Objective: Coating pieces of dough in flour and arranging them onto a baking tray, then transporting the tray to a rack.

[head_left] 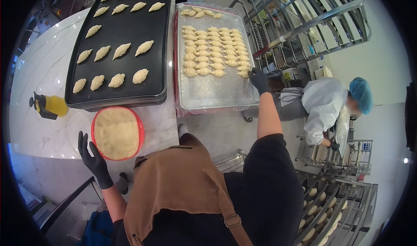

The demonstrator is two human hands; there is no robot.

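The right hand (pixel 259 80) grips the silver tray (pixel 217 92) of raw croissants (pixel 213 46). The left hand (pixel 93 159) hovers open beside the red bowl (pixel 138 131) of crumbs.

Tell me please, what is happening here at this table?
A person in a brown apron and black gloves stands at a white table. The right hand reaches to the edge of a metal tray of small raw pastries. The left hand hovers open beside a red bowl of crumbs. A black tray holds shaped pastries in rows, with gaps in some of them. Another person in white works at a rack to the right.
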